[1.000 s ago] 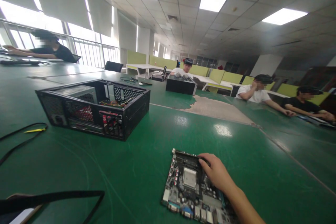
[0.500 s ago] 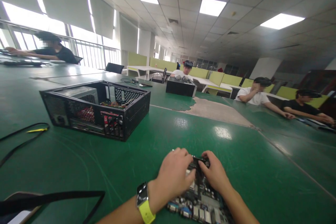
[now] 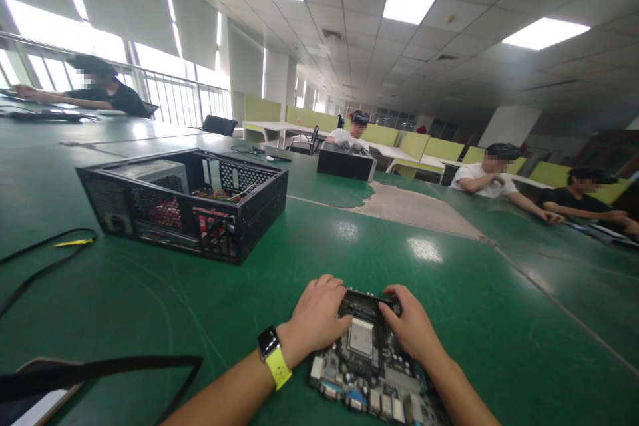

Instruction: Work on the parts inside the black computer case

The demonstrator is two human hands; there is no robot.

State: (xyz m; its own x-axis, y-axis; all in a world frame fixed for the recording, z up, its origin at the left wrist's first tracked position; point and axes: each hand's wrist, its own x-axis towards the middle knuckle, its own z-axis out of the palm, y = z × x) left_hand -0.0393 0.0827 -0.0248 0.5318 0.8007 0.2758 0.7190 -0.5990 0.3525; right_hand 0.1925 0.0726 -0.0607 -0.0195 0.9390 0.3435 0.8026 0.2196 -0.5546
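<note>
A motherboard [image 3: 399, 383] lies on the green table, its port side toward me and a square silver processor [image 3: 361, 336] showing in its socket. My left hand [image 3: 319, 313] wraps over the far left edge, thumb on the board beside the processor. At the far right corner, my right hand [image 3: 407, 323] has thumb and forefinger around the end of a dark strip [image 3: 368, 294] along the far edge. Whether that strip is a memory stick or an empty slot, I cannot tell. The undersides of my left fingers are hidden.
An open black computer case [image 3: 184, 206] stands to the left. Black cables [image 3: 54, 259] and a dark flat object [image 3: 44, 389] lie near the left edge. Across the table a person works at another case [image 3: 345, 163]. Other people sit far left and right.
My left hand has drawn back to the left from over the board's far edge, uncovering the processor. My right hand stays at the far right corner.
</note>
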